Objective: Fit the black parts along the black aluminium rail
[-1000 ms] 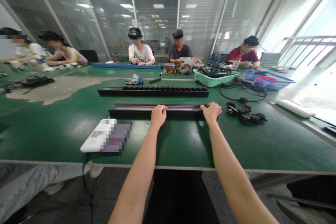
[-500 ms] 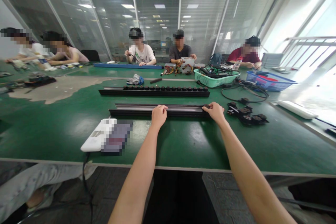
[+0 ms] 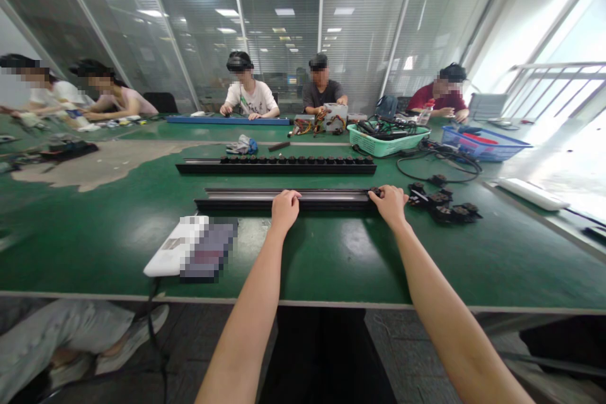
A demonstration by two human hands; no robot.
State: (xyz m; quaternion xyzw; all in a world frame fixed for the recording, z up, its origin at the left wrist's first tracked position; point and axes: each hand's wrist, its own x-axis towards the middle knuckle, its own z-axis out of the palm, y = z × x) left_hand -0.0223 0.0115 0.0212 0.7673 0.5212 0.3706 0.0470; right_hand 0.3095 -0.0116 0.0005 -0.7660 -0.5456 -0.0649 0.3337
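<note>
Head view, sole camera. Near black rail: lying lengthwise across the green worktop, directly before the person; inner channel bare along most of its length. Small black piece: at the rail's right end, partly hidden by the hand; exact seating impossible to tell.

Left hand: at mid-rail, fingers curled tight over the near wall. Right hand: at the right end, thumb and fingers narrowed about the small black piece; fingertips partly out of sight.

Change over the last second: right hand shifted slightly outward, showing more of the piece; left hand unmoved. Judged meaning: left for steadying the rail, right for handling the piece at its end.

Far black rail: parallel, just beyond, bearing a row of black pieces along most of its channel. Loose black parts: clustered near the right hand, apart from it. White device: at near left, touching a blurred dark item. Beyond: glove, green basket, blue basket.
</note>
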